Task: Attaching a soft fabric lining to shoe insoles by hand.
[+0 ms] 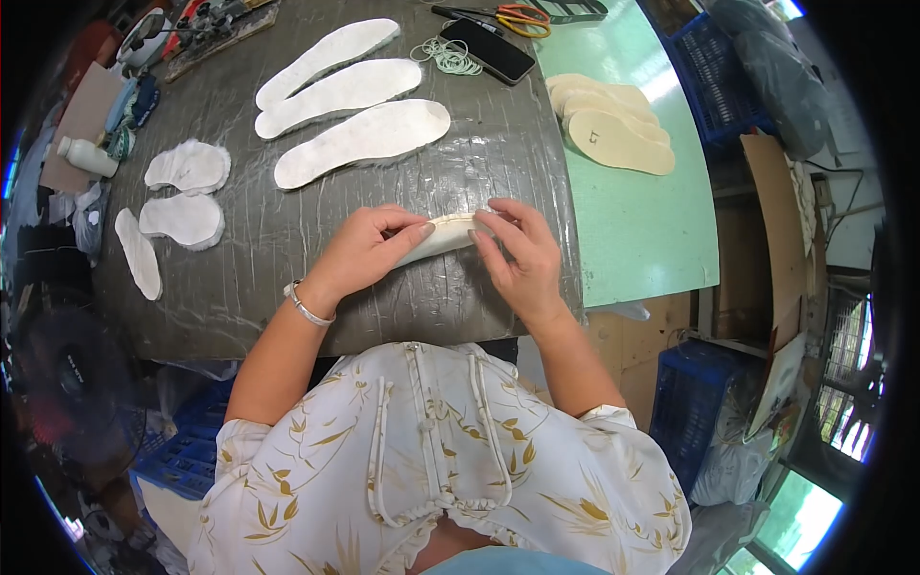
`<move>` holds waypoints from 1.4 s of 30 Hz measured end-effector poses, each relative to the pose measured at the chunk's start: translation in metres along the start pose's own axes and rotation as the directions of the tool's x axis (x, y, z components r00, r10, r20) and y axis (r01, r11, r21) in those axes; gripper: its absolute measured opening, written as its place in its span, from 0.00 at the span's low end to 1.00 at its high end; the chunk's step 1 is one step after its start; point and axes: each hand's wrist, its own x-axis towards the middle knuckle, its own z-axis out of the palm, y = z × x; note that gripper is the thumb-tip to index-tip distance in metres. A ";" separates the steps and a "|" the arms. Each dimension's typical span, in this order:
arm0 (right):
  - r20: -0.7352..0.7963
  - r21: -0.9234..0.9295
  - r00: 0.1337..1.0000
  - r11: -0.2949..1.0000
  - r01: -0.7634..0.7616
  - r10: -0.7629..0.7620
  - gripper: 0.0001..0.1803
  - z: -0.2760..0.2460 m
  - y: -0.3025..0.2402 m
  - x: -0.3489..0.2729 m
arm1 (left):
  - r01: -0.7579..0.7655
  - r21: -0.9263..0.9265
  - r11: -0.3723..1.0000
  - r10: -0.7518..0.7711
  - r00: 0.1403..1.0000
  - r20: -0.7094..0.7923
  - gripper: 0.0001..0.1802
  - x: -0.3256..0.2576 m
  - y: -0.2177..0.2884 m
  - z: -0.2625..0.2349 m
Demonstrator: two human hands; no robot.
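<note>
At the left edge of the frame, a white bottle (88, 155) lies on its side. Right of it on my dark tabletop (225, 297) are a slim white piece (139, 254) and two short fleecy pieces (182, 218), one above the other. Toward the upper middle rest three long white insoles (364, 142), fleece showing along their edges. Near the centre, my left hand (369, 247), a bracelet (309, 304) on its wrist, pinches the near-left part of a curled white piece (436, 243), thumb in front. That piece sits mid-frame between my hands, its upper edge gathered. Above it, at the top, lie looped pale bands (448, 57) beside a black phone (489, 51). My right hand (522, 251) has the piece's right end between thumb and fingers. Orange-handled scissors (522, 19) lie beyond the phone; farther right, cream insoles (623, 144) overlap on a green board (642, 235).
</note>
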 end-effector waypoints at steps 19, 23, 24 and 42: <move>-0.074 0.386 0.872 0.820 -0.423 0.484 0.09 -0.094 0.011 0.026 | -0.471 0.078 0.879 0.476 0.856 -0.202 0.29 0.024 0.055 0.033; -0.515 0.000 0.856 0.999 0.041 -0.036 0.18 -0.128 0.062 0.051 | -0.237 0.037 0.971 0.239 0.949 -0.207 0.20 0.008 -0.001 0.027; -0.386 -0.312 0.908 0.949 0.038 -0.163 0.24 -0.132 0.082 0.052 | -0.177 0.023 0.984 0.177 0.955 -0.238 0.19 0.000 -0.016 0.028; 0.061 -0.279 0.994 0.958 -0.071 0.091 0.13 -0.044 0.101 0.032 | 0.379 0.381 0.844 0.235 0.378 -0.896 0.13 -0.167 -0.143 -0.131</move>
